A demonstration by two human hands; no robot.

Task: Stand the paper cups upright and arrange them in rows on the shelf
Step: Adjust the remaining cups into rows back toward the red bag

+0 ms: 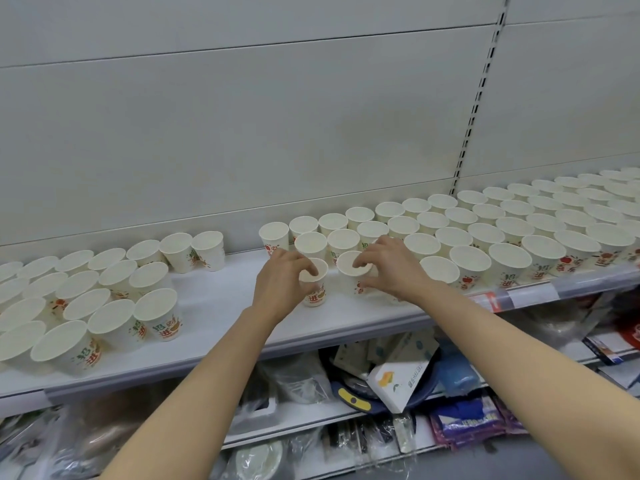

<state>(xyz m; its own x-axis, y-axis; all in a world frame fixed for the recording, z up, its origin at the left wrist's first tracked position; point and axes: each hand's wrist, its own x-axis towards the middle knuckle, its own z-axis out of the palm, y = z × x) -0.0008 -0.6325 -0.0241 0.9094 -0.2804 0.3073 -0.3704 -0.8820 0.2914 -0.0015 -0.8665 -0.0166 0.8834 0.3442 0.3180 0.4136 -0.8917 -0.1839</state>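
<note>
Two bare hands reaching onto a white shelf (pixel 221 317), each curled round the rim of an upright paper cup: left hand (pixel 280 275) gripping the left cup (pixel 317 289), right hand (pixel 388 265) gripping the right cup (pixel 351 275) just beside it. Held at the open end of neat rows of upright cups (pixel 485 233) stretching away to the right, well apart from a looser cluster of cups (pixel 86 299) on the shelf's left. Below, mixed packaged goods (pixel 394 379) crowded on lower shelves.
</note>
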